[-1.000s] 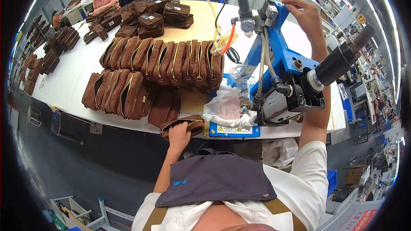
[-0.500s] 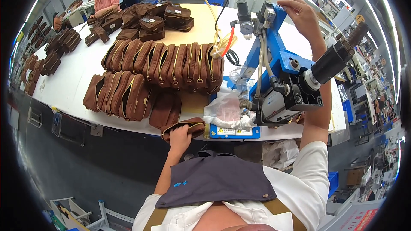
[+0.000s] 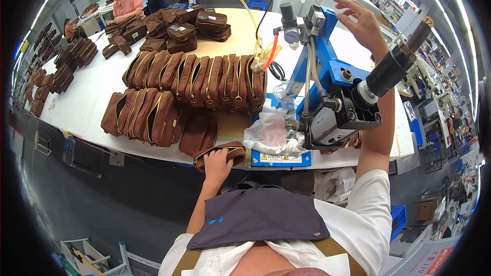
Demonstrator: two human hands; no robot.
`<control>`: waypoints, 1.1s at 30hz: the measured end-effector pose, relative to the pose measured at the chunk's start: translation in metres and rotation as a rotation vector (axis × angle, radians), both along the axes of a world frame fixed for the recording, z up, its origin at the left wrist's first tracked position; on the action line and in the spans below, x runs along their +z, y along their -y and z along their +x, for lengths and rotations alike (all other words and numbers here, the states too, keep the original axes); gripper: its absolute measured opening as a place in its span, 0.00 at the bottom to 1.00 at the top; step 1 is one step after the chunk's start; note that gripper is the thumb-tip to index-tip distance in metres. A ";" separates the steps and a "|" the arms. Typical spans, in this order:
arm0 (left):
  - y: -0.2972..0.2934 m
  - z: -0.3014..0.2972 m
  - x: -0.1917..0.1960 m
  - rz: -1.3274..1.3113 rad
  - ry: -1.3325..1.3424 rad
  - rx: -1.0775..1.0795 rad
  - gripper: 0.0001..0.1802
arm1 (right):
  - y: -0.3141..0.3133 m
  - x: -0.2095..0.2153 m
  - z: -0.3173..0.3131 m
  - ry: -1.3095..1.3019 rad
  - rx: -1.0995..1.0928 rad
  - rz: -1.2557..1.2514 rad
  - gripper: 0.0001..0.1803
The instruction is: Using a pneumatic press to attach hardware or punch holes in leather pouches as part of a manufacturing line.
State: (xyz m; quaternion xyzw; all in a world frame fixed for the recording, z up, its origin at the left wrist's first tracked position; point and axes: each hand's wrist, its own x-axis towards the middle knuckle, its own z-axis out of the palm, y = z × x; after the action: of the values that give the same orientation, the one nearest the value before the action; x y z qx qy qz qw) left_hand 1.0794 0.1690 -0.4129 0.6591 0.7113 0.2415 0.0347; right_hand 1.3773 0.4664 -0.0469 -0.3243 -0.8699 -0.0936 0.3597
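Observation:
At the table's near edge, my left hand grips a brown zip pouch, its fingers bent over the pouch's yellow zip opening. My right hand is raised beside the top of a blue pneumatic press. Its fingers are apart and hold nothing, close to the silver valve. Clear plastic and whitish cloth wrap the press's lower part, just right of the pouch. Another brown pouch lies behind the left hand.
Rows of brown zip pouches stand upright on the white table. More brown bags are heaped at the back. A pressure gauge and hoses are attached to the press. Two people work beyond the table, one in a pink shirt.
My right hand has come away from the top of the press, and its fingers have spread. My left hand stays at the pouch, its fingers now lying more over the top.

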 end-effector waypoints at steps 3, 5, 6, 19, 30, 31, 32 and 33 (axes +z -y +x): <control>-0.004 0.008 0.005 0.104 -0.038 -0.019 0.15 | -0.002 -0.007 -0.001 0.086 0.021 0.032 0.18; -0.011 0.016 0.008 0.136 -0.040 -0.007 0.17 | -0.003 -0.012 -0.004 0.069 0.109 0.037 0.14; -0.017 0.020 0.008 0.154 -0.050 0.009 0.18 | -0.004 -0.012 0.000 0.028 0.074 0.058 0.13; -0.026 0.044 0.013 0.116 0.010 0.052 0.15 | 0.170 -0.298 0.116 0.061 -0.371 -0.721 0.20; -0.013 0.049 0.012 -0.161 0.301 -0.010 0.16 | 0.218 -0.363 -0.071 -0.076 0.126 -1.221 0.10; -0.013 0.046 0.012 -0.151 0.298 -0.028 0.18 | 0.215 -0.368 -0.083 -0.196 0.147 -1.212 0.10; -0.011 0.042 0.014 -0.153 0.293 -0.027 0.18 | 0.214 -0.370 -0.089 -0.314 0.169 -1.200 0.10; -0.008 0.035 0.018 -0.099 0.102 -0.117 0.21 | 0.215 -0.370 -0.091 -0.318 0.172 -1.201 0.10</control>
State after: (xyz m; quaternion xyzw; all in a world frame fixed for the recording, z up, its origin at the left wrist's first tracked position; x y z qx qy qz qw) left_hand 1.1144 0.1766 -0.3953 0.6837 0.6801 0.2369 0.1176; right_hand 1.2859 0.2511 -0.4168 -0.4087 -0.7297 0.4900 0.2459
